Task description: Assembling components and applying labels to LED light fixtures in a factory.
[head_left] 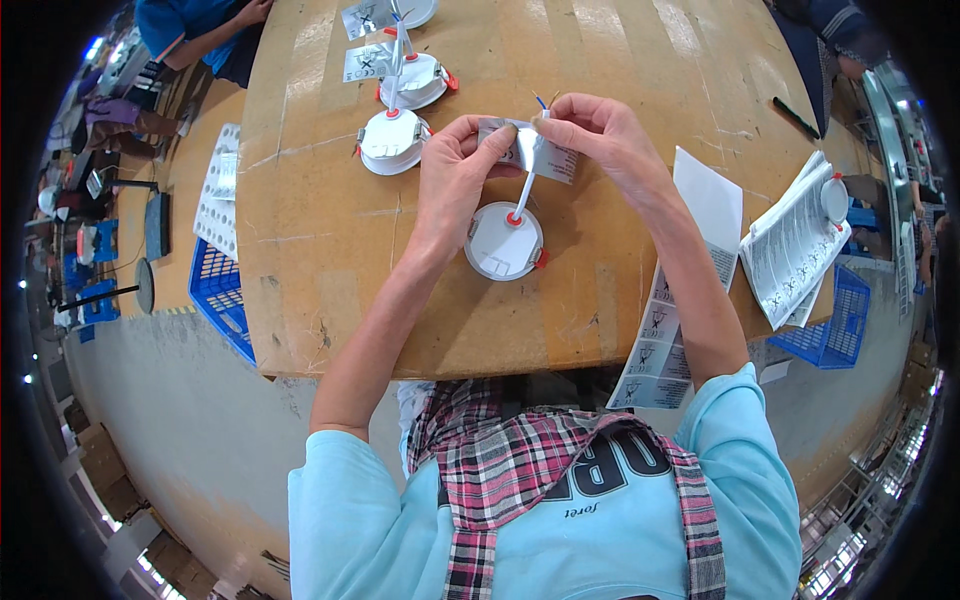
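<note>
A round white downlight (503, 252) with red clip ends lies on the table just below my hands. From its red grommet a white cable (524, 195) rises to blue and brown wire ends. A silver printed label (556, 163) is wrapped around the cable near the top, its two wings sticking out sideways. My left hand (455, 170) is closed, thumb and fingers pinching the label's left wing. Closed too, my right hand (605, 140) pinches the label by the cable. More downlights, one white downlight (392, 141) among them, stand at the far left with labels on their cables.
A strip of silver labels (650, 352) hangs over the table's near edge, right of my arm. Beyond it lie stacked printed sheets (795, 245) with a small white round piece (834, 200). Blue baskets (222, 295) stand beside the table. A black pen (795, 118) lies far right. People work nearby.
</note>
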The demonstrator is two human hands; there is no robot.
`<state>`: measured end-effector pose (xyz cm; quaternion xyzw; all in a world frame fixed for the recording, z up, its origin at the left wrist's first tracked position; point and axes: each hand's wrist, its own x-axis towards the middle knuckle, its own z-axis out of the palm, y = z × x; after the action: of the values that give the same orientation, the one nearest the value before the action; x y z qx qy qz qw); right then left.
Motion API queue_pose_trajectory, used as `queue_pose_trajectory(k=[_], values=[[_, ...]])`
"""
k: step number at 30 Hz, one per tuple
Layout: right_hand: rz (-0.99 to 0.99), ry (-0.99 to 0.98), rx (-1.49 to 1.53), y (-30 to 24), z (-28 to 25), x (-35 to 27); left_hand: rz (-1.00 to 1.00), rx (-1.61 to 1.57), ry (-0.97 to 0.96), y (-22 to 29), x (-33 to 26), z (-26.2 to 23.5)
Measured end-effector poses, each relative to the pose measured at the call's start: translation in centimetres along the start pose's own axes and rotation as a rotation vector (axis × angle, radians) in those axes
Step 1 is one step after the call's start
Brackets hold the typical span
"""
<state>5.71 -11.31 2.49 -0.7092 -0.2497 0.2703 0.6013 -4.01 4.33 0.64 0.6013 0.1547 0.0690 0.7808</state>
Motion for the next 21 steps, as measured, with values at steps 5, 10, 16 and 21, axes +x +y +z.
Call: queue_pose_trajectory(k=[5, 10, 16, 21], values=[[-0.021, -0.092, 0.093, 0.4, -0.8, -0.2, -0.005, 0.007, -0.016, -0.1, 0.2, 0.0], [-0.038, -0.096, 0.112, 0.4, -0.6, -0.2, -0.035, 0.053, -0.049, 0.1, 0.2, -0.1], [-0.082, -0.052, 0.116, 1.0, -0.2, -0.1, -0.182, 0.088, -0.139, 0.4, 0.5, -0.5], [-0.204, -0.059, 0.037, 1.0, -0.6, 0.2, -0.188, -0.043, -0.12, 0.1, 1.1, -1.7]])
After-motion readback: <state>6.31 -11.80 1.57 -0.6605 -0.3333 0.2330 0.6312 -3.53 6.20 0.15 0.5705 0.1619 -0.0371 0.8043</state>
